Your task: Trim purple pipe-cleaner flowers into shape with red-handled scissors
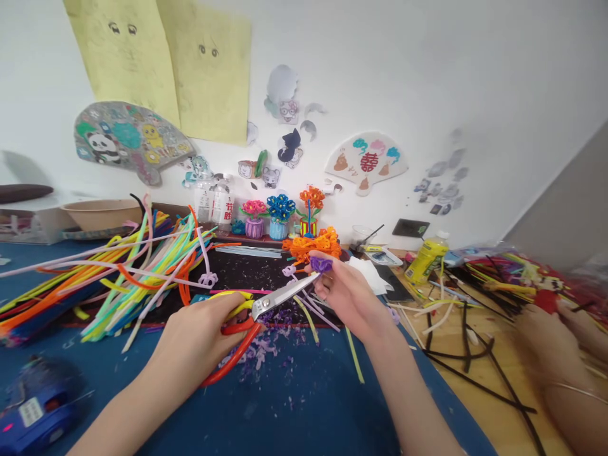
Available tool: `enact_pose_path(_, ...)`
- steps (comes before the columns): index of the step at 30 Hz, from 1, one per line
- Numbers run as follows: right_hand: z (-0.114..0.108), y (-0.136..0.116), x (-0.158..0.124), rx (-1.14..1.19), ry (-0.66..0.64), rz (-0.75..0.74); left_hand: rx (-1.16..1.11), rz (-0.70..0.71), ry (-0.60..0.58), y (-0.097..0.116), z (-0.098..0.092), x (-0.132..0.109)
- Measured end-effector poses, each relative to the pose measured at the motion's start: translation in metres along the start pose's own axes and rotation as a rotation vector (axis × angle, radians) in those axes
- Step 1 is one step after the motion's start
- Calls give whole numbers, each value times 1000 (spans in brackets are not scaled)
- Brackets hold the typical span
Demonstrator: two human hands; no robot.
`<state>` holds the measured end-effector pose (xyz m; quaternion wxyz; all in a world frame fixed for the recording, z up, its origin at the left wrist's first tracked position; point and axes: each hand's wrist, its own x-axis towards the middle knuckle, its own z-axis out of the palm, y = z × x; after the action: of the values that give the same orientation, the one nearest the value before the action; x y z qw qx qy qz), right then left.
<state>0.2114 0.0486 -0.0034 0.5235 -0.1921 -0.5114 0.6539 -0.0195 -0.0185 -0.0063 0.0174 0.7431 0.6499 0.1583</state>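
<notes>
At the far left, a blue, hard-shelled plastic device (35, 408), blurred, lies on the smooth blue tabletop (199, 418). Behind it, a round tan bowl (104, 215) with sloping sides stands near the wall. Next comes a loose heap of fuzzy stems (142, 278), long and thin, in orange, yellow, mint, white and lilac, some bent, many overlapping.

The left hand (204, 329) is curled around the handles of the scissors (280, 297), which have one red and one yellow grip. Their flat, shiny metal blades lie nearly together and slant up to the right, the tips just at the purple piece. Under them, soft purple and lilac scraps (259, 354) are strewn as tufts and crumbs, partly on the tabletop, with flecks on the black mat (237, 269) behind.

At the wall stand three striped pots (279, 228) of looped, fuzzy flowers: pink, blue, orange. A heap of orange loops (318, 244) sits in front.

The purple piece (321, 263), small, curled and plush, is held above the mat, pinched in the fingertips of the right hand (349, 294).

Farther right, a glossy yellow bottle (427, 258) leans beside scattered black stems (465, 335) on pale, grained wood (494, 425). At the right edge, another person's hands (551, 339) hold a red fuzzy piece (546, 300).
</notes>
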Motion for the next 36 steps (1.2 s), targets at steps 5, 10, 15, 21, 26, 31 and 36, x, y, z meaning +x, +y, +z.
enact_pose_path(5, 2, 6, 3, -104, 122, -82, 29, -56, -3, 1, 0, 0)
enact_pose_path(10, 3, 11, 4, -130, 174, -139, 56, -79, -7, 2, 3, 0)
enact_pose_path(15, 3, 9, 4, -74, 208, -183, 51, -123, 32, 2, 3, 0)
enact_pose_path(21, 8, 3, 1, 44, 95, -137, -452, -205, 107, 4, 4, 2)
enact_pose_path(26, 11, 3, -1, 60, -17, -127, -1013, -179, 51, 13, 3, -1)
enact_pose_path(31, 8, 6, -3, 16, -97, -72, -1184, -247, 236, 16, -1, -1)
enact_pose_path(36, 3, 11, -5, -57, -112, -2, -1143, -240, 346, 11, -1, -1)
